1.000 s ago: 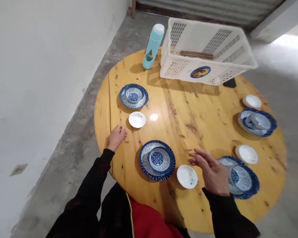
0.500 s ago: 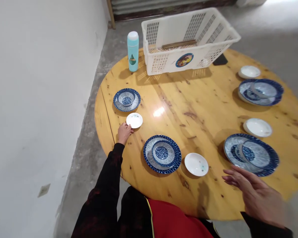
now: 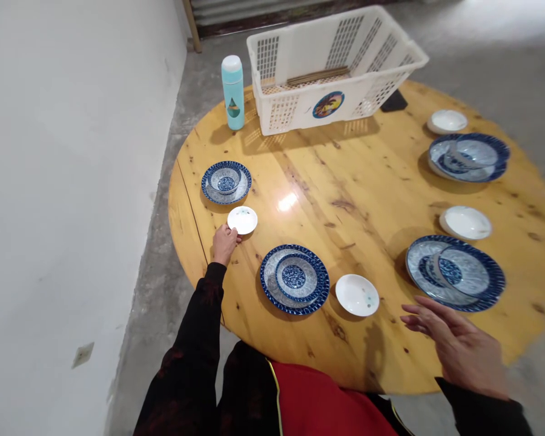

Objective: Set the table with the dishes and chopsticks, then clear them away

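At the left side of the round table, my left hand (image 3: 226, 243) pinches the near rim of a small white dish (image 3: 242, 220) with a faint floral print. Just beyond that dish sits a blue-and-white plate (image 3: 205, 189) with a matching bowl (image 3: 226, 180) on it. Closer to me is a larger patterned plate (image 3: 271, 295) bearing another bowl (image 3: 295, 277), and beside it a second white dish (image 3: 357, 295). My right hand (image 3: 465, 348) hovers over the right front of the table, holding nothing, fingers extended and partly apart. Near it lies a plate (image 3: 495, 284) with a bowl on it.
A white plastic basket (image 3: 295, 115) with thin sticks inside stands at the back, a blue bottle (image 3: 234, 97) to its left and a dark flat object (image 3: 394, 102) to its right. Farther right are another plate (image 3: 502, 148) with a bowl and two white dishes (image 3: 465, 223).
The view has shifted slightly, so everything sits a little farther left and higher. My left hand still grips the white dish; my right hand stays raised with nothing in it.
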Demonstrator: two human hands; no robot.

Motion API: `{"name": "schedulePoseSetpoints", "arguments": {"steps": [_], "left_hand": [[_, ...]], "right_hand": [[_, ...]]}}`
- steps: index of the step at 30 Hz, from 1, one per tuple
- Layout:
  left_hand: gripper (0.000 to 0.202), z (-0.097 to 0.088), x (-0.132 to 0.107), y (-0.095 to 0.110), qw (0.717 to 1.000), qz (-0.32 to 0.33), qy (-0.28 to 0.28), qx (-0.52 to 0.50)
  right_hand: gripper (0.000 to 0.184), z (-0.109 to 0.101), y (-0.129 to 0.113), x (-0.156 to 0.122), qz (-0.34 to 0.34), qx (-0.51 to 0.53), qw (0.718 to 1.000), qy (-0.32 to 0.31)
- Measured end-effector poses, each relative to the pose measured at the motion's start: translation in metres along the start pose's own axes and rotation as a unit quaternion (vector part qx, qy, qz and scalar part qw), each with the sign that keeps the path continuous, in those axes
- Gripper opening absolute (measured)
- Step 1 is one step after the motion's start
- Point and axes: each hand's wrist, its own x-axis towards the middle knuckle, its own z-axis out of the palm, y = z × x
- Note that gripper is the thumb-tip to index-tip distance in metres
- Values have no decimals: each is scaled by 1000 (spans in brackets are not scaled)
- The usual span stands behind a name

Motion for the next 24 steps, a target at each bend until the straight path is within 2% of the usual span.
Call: {"name": "schedulePoseSetpoints", "arguments": {"steps": [7,17,24], "left_hand": [[20,-1,1,-1,1000,9,1,-3],[19,1,2,0,1000,4,22,-4],[18,1,3,0,1000,-3,23,-8]], "right_hand": [[52,-4,4,-3,2,-3,1000,-2],[66,-15,46,-14,56,-11,998,-28],[67,-12,47,-16,56,-35,997,-27]]}}
